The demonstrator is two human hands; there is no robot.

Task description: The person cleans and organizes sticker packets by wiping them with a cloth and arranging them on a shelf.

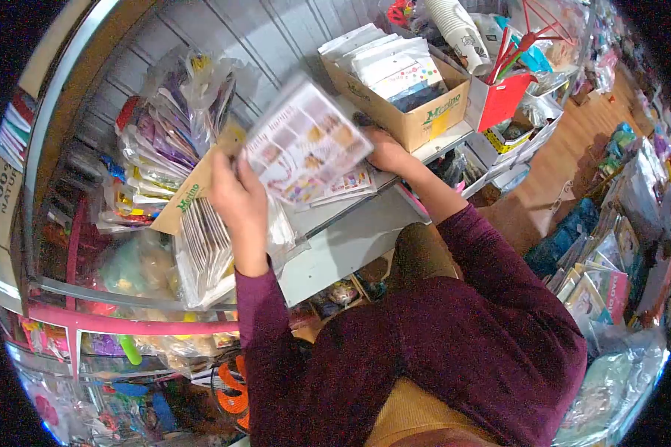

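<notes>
A flat printed pack (309,145), with small pictures of sweets and pink lettering, is tilted up in front of me and slightly blurred. My left hand (237,195) is closed on its left edge, thumb on the front. At the pack's right edge is my right hand (388,153); its fingers are mostly hidden behind the pack and beside the box, so their grip does not show. Under the pack, another printed packet (347,186) lies on the grey shelf. Below my left hand stands a row of thin plastic-wrapped packets (205,242).
A Merino cardboard box (425,112) of white packets stands at the back. Another Merino box (194,190) is at left, near bagged colourful goods (164,134). Paper cups (455,30) and a red box (499,100) are farther right. Stacked packets (604,276) line the right side.
</notes>
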